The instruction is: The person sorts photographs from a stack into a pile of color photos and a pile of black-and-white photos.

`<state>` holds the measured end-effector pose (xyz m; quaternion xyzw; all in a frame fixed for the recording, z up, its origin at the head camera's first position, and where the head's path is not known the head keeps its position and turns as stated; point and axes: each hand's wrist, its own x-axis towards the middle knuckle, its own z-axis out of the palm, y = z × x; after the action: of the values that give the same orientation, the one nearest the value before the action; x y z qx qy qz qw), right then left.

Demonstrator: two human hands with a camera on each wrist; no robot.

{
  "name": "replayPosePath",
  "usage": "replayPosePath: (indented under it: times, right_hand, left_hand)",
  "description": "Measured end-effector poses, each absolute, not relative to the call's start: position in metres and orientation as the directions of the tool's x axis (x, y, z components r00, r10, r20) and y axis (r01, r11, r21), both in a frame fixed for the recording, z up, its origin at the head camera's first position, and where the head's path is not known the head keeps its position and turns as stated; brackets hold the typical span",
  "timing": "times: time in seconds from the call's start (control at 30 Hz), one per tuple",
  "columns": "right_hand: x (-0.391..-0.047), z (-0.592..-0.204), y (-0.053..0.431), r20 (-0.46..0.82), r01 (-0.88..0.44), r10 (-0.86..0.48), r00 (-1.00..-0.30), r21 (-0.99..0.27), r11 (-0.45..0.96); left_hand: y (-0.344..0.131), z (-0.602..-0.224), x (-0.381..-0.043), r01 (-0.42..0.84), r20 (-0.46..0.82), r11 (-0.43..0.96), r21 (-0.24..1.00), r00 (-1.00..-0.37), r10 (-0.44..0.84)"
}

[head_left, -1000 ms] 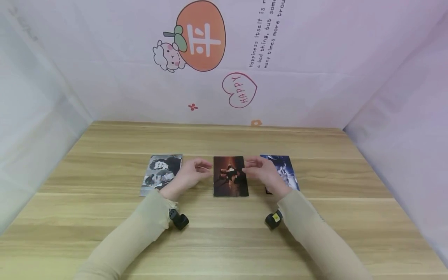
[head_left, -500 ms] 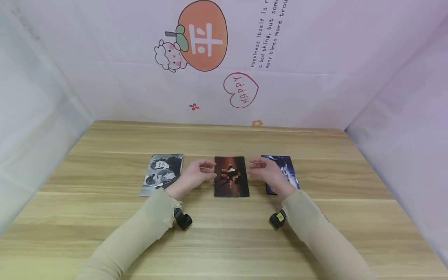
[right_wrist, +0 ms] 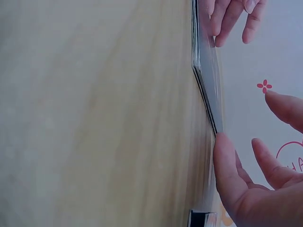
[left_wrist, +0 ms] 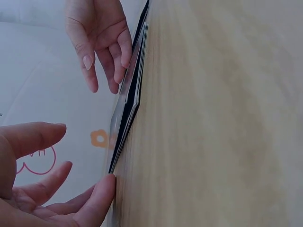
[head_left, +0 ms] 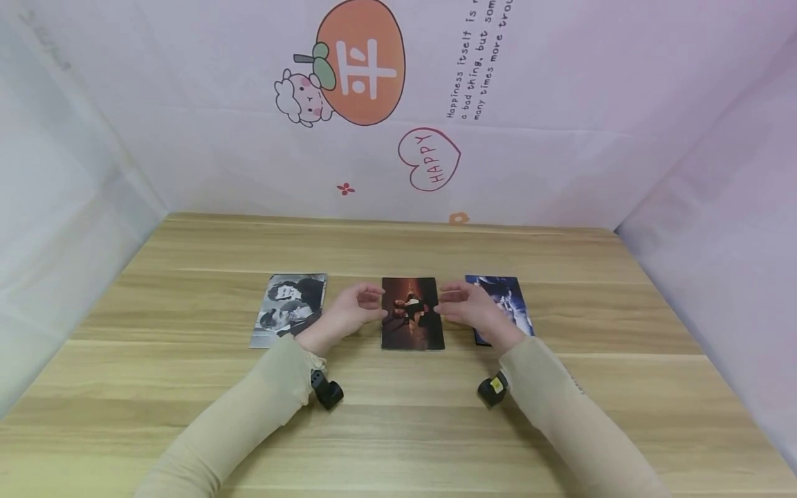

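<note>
Flanking hands: left hand (head_left: 344, 313) and right hand (head_left: 478, 310), fingers spread and loosely bent, a fingertip of each touching opposite sides of the dark-red photo card (head_left: 412, 328).
Card position: on the wooden table (head_left: 398, 443), between them.
Neighbours: black-and-white photo card (head_left: 280, 306), partly behind left hand; blue photo card (head_left: 512, 301), partly behind right.

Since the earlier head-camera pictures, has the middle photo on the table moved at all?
No, not visibly: measured against the red heart printed behind it, the middle photo shows no clear shift in any direction.
</note>
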<state>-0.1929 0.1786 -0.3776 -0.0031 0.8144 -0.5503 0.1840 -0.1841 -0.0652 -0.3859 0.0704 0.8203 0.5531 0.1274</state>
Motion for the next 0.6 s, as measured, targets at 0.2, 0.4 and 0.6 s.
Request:
replayPosePath:
  times: [0.2,0.4,0.6]
  right_hand:
    - [-0.1934,-0.3794,0.1745,-0.314,0.218,-0.199,-0.928,-0.892,0.395]
    - [-0.1919,-0.3780,0.1714,-0.307,0.197,-0.190,-0.933,-0.874,0.445]
    - [-0.1908,-0.3776,0.1714,-0.301,0.189,-0.192,-0.934,-0.874,0.448]
  left_hand:
    - [-0.0633,-0.3848,-0.1840,-0.024,-0.135,0.389,0.921,-0.956,0.260]
    - [-0.0614,-0.3863,-0.1843,-0.025,-0.137,0.396,0.918,-0.957,0.258]
    - [-0.0608,-0.3874,-0.1839,-0.023,-0.130,0.380,0.925,-0.957,0.259]
